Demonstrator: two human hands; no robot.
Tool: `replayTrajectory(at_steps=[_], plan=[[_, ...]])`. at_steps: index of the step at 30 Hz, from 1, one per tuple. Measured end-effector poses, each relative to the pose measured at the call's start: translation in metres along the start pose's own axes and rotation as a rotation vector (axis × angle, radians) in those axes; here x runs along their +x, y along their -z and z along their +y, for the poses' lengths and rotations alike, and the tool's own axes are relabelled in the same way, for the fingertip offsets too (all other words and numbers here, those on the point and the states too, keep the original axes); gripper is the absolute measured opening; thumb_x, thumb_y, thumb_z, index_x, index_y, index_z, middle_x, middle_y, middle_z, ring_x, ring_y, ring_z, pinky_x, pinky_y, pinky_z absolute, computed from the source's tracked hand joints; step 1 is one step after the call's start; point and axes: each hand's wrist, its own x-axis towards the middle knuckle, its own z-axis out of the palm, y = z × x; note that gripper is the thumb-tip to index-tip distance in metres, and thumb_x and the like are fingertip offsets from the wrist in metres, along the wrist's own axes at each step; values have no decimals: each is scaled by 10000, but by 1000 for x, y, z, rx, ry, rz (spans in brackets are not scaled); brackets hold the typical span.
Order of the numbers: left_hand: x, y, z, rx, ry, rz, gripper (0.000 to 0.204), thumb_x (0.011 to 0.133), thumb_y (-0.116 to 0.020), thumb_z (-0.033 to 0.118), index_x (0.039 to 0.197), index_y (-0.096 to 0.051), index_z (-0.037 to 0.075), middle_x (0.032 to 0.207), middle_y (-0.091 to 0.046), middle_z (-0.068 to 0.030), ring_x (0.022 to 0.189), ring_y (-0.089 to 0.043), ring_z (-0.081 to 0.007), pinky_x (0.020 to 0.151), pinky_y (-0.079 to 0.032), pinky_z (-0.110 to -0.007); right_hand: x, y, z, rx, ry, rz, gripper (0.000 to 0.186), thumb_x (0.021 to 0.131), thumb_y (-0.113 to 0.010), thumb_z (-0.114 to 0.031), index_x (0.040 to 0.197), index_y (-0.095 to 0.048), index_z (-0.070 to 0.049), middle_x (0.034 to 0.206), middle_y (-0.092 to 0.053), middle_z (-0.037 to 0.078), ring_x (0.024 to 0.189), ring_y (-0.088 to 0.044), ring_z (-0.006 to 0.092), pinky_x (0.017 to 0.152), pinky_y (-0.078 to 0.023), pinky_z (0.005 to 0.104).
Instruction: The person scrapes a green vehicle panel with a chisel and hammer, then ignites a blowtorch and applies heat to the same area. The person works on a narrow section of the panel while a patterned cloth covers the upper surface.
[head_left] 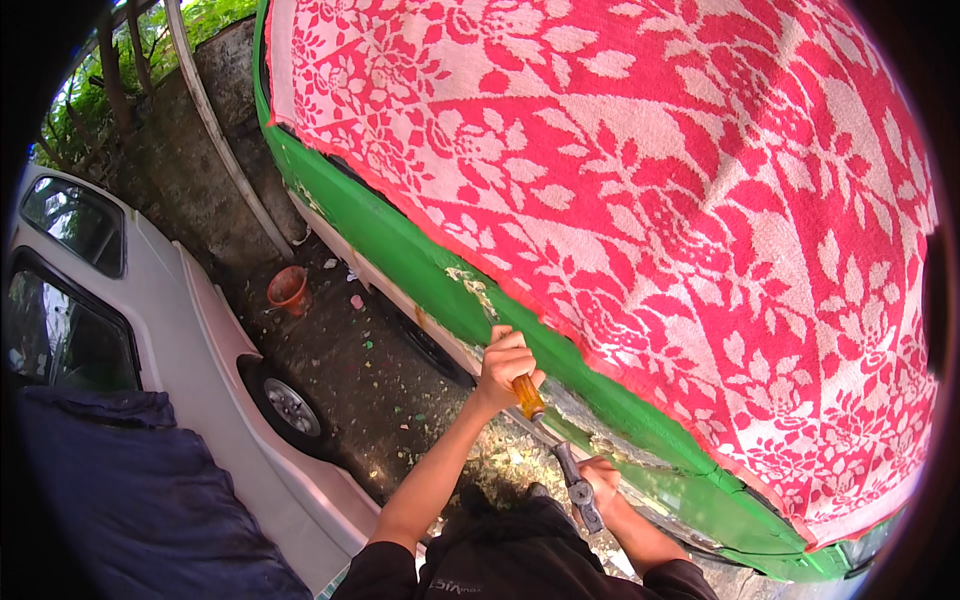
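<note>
My left hand [503,368] grips an amber-handled tool [528,397], like a screwdriver or chisel, angled against the lower part of a green vehicle body [380,240], where flaking, lighter patches [470,285] show along the panel. My right hand [601,480] is closed round a hammer, whose metal head [578,492] sits just below and right of the amber handle's end. A pink and white floral cloth [620,180] drapes over the top of the green body, hiding much of it.
A white car [190,380] stands on the left with a dark blue cloth [130,490] over it. An orange bucket [287,297] and scattered debris lie on the dark ground between the vehicles. A weathered wall [187,135], a leaning pole [230,155] and greenery are behind.
</note>
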Motion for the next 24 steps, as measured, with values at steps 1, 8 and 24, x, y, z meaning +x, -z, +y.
replayTrajectory(at_steps=[1, 8, 24], plan=[[0, -3, -1, 6, -2, 10, 323, 586, -632, 17, 534, -321, 82, 519, -322, -35, 561, -402, -221, 703, -333, -370, 3, -1, 0, 39, 55, 9, 112, 874, -580, -77, 796, -597, 2, 576, -528, 94, 430, -536, 272, 425, -412, 373], [4, -4, -1, -4, -6, 18, 334, 573, -629, 13, 537, -305, 86, 518, -324, -30, 557, -405, -218, 705, -333, -373, -5, -1, 5, 60, 127, 27, 151, 873, -571, -63, 733, -559, -5, 549, -473, 70, 395, -483, 245, 393, -358, 370], [-26, 2, 11, 72, 95, -18, 335, 631, -675, 46, 544, -353, 79, 526, -395, -40, 598, -442, -224, 714, -323, -377, -20, -1, 21, -88, -151, -84, 197, 915, -591, -203, 821, -601, -31, 551, -451, 86, 428, -490, 288, 454, -374, 401]])
